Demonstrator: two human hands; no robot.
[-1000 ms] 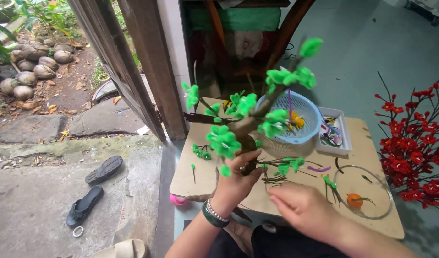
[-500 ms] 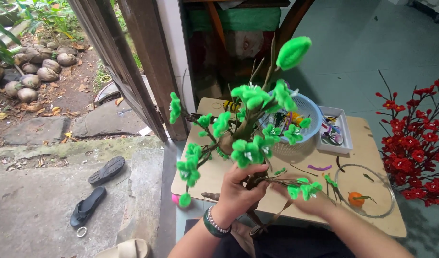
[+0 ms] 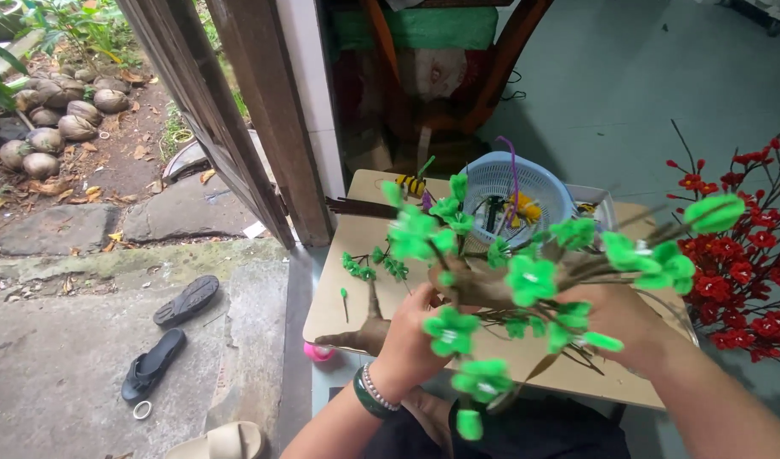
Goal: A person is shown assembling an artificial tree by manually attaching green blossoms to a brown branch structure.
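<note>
My left hand grips the brown trunk of a small craft tree with bright green pipe-cleaner flowers. The tree lies tilted to the right above a low beige table. Its brown root end points left, past my wrist. My right hand is closed on the branches on the right side, partly hidden behind green blossoms. A few loose green flower sprigs lie on the table near the trunk.
A light blue plastic basket with pipe cleaners stands at the table's back, a clear tray beside it. A red-flowered craft tree stands at the right. A wooden door frame and black sandals are at the left, a chair behind.
The tree has swung from upright to lying sideways toward the right. Both hands kept hold of it, and my right hand has moved up onto the branches.
</note>
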